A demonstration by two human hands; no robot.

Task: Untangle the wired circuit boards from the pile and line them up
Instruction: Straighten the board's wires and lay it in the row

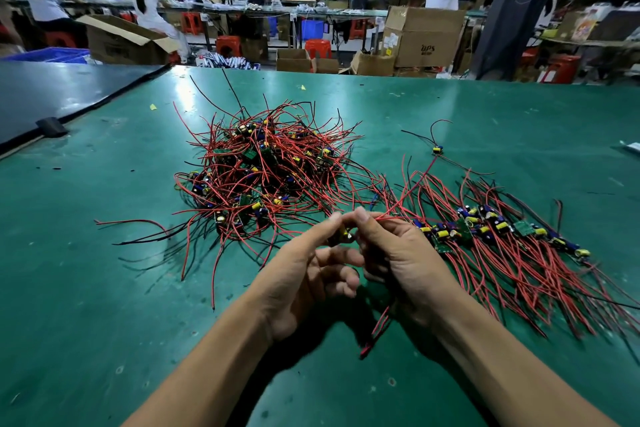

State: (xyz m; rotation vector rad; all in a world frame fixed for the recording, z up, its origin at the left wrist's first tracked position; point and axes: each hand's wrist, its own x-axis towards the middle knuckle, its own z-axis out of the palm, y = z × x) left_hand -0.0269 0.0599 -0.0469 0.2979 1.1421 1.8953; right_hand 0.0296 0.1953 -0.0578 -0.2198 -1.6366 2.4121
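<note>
Well, the green table fills most of the frame. In the middle sits the pile, a big red and black knot with many little boards stuck in it, so lots of work is left. At the right lies the row, where many boards already lie side by side. Low in the middle, the left hand and the right hand meet. Both pinch one small board with their fingertips. The right hand also grips its red wires, which hang down under the palm. This board looks free of the pile but is not in the row yet. One lone board lies apart, above the row.
</note>
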